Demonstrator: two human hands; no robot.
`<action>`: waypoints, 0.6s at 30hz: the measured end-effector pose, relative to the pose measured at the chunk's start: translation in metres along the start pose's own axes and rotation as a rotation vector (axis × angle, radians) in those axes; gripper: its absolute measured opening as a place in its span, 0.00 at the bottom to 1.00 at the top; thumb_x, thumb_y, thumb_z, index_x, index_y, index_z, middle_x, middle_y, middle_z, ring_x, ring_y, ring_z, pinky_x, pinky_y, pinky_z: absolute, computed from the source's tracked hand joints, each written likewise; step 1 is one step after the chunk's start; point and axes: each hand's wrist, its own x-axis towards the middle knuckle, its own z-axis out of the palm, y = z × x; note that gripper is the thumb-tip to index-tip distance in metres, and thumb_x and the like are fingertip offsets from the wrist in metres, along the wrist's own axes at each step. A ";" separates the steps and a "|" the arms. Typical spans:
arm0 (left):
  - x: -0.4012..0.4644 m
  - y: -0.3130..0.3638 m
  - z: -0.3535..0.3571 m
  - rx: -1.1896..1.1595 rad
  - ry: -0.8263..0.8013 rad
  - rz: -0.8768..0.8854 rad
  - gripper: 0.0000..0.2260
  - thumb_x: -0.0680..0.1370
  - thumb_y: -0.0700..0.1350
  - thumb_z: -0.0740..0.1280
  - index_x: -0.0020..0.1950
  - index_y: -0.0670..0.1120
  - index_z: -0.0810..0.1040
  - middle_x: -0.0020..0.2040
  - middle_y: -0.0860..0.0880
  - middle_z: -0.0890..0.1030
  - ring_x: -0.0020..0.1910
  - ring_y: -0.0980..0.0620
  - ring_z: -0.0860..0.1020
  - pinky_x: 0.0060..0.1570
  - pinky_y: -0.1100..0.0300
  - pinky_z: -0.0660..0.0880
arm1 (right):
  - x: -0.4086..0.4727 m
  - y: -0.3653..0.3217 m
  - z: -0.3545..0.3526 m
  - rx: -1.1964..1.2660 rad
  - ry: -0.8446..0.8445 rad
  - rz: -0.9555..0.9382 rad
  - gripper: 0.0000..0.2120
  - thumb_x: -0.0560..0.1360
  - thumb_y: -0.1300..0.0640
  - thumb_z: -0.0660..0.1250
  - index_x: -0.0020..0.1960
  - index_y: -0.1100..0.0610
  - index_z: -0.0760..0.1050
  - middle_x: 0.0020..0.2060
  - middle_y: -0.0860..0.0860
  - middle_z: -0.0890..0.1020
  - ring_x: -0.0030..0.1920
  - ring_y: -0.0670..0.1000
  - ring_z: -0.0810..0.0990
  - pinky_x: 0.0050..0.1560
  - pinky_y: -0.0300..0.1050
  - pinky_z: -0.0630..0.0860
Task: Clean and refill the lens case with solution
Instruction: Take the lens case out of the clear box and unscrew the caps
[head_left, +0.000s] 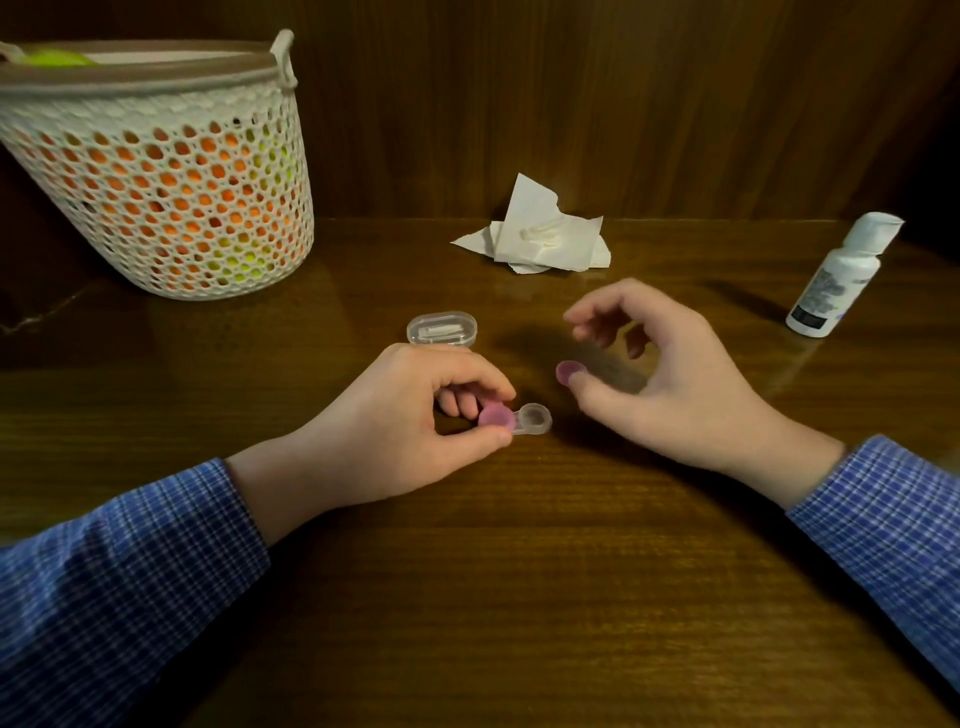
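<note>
Left hand pinches lens case at capped pink end, near centre of table (right well uncapped). Right hand loosely curled, thumb beside loose pink cap; grip unclear. Solution bottle far right.

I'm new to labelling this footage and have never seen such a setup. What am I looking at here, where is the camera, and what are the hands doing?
There is no machine: a person wears a camera on the head, looking down at their own two hands over a wooden table. The left hand pinches the capped end of a clear lens case; its pink cap is on, while the other well is open. The right hand is relaxed, its thumb beside a loose pink cap on the table. Farther back lie a small clear box, crumpled tissue, a white solution bottle and a mesh basket.
</note>
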 end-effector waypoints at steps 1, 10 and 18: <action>0.000 0.001 0.000 -0.007 0.003 -0.001 0.15 0.75 0.49 0.76 0.62 0.53 0.83 0.49 0.58 0.84 0.50 0.57 0.82 0.47 0.59 0.81 | -0.003 -0.004 0.000 0.007 -0.048 -0.056 0.19 0.70 0.50 0.76 0.59 0.47 0.76 0.51 0.40 0.79 0.53 0.45 0.80 0.47 0.33 0.76; -0.002 0.003 -0.002 -0.058 0.001 -0.011 0.21 0.75 0.46 0.77 0.67 0.51 0.80 0.50 0.57 0.84 0.51 0.56 0.83 0.47 0.59 0.81 | -0.006 -0.007 0.007 -0.132 -0.208 -0.083 0.24 0.68 0.42 0.78 0.59 0.41 0.71 0.52 0.36 0.75 0.54 0.40 0.77 0.50 0.33 0.77; -0.002 -0.002 -0.001 -0.031 -0.005 -0.016 0.24 0.74 0.32 0.72 0.68 0.48 0.78 0.51 0.56 0.83 0.50 0.55 0.83 0.48 0.60 0.82 | -0.004 -0.006 0.010 -0.177 -0.169 -0.002 0.23 0.67 0.41 0.76 0.58 0.40 0.70 0.46 0.39 0.79 0.48 0.42 0.79 0.46 0.44 0.82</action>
